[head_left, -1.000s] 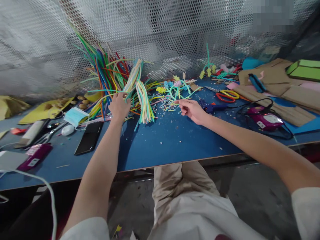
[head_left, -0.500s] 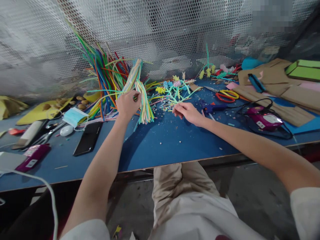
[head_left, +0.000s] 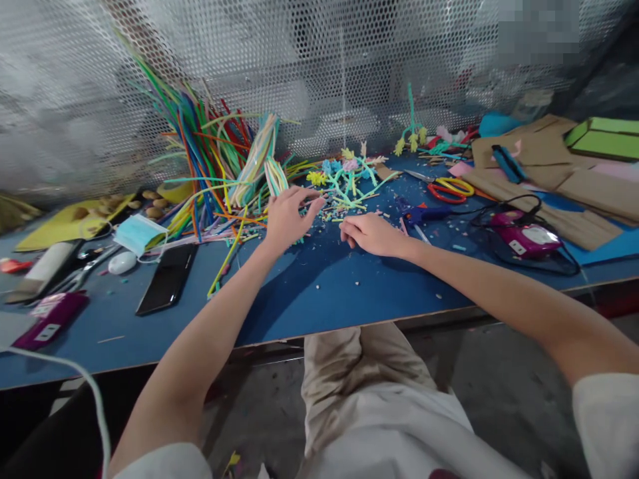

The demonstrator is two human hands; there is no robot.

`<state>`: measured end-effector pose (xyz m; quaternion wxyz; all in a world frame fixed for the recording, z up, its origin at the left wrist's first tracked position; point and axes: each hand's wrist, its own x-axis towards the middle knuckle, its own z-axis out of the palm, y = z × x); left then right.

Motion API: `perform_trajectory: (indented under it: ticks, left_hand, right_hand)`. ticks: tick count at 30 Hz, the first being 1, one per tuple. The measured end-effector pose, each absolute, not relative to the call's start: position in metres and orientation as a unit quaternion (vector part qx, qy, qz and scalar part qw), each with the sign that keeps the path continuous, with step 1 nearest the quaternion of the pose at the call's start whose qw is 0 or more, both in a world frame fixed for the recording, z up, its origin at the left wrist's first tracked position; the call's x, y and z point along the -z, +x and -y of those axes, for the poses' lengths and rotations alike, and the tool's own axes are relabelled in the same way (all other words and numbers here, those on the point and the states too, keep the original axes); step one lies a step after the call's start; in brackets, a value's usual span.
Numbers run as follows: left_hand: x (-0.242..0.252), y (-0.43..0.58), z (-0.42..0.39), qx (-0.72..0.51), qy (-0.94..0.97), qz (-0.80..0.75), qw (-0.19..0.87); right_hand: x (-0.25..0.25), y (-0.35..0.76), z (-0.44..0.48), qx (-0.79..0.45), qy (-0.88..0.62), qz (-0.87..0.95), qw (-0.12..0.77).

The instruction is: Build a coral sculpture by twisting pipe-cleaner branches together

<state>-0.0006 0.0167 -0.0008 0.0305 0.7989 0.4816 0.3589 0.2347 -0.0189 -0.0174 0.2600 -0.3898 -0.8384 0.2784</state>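
Observation:
My left hand (head_left: 290, 218) is over the table with thumb and fingers apart, and nothing shows between them. Just behind and left of it, a wrapped bundle of pale pipe cleaners (head_left: 257, 156) leans against a heap of coloured pipe cleaners (head_left: 200, 159). My right hand (head_left: 373, 234) has its fingers curled together low over the table; whatever they may hold is hidden. Beyond both hands lie fuzzy pipe-cleaner flowers on green stems (head_left: 352, 176), among scattered small clippings (head_left: 332, 211).
Right of my right hand are a blue glue gun (head_left: 429, 213), scissors with red and yellow handles (head_left: 452, 189) and a purple power box (head_left: 524, 236). A phone (head_left: 167, 279), a face mask (head_left: 140, 233) and a white mouse (head_left: 122, 263) lie at left. Perforated metal (head_left: 344, 80) stands behind.
My left hand has let go of the pale bundle and moved right, towards my right hand. The bundle now leans back on the heap. My right hand's fingers have curled in more.

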Motion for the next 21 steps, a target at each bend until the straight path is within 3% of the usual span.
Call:
perform_trajectory:
  ticks: [3, 6, 10, 14, 17, 21]
  left_hand:
    - [0.004, 0.024, -0.005, -0.435, 0.77, -0.397, 0.246]
    - [0.004, 0.035, 0.001, -0.474, 0.748, -0.374, 0.274]
    - [-0.002, 0.022, -0.006, -0.526, 0.718, -0.415, 0.186]
    - [-0.011, -0.005, -0.011, -0.542, 0.682, -0.491, -0.019]
    - [-0.015, -0.01, -0.002, -0.41, 0.775, -0.463, -0.131]
    - [-0.011, 0.012, 0.012, -0.246, 0.886, -0.367, -0.138]
  right_hand:
    - [0.013, 0.232, 0.024, -0.237, -0.396, 0.859, 0.219]
    - [0.008, 0.231, 0.028, -0.179, -0.411, 0.874, 0.187]
    - [0.001, 0.241, 0.025, -0.1, -0.449, 0.874, 0.157]
    - [-0.006, 0.263, 0.012, -0.052, -0.495, 0.855, 0.146]
    - [-0.011, 0.278, 0.001, -0.026, -0.478, 0.865, 0.148]
    - [-0.018, 0.286, -0.005, -0.028, -0.381, 0.92, 0.086]
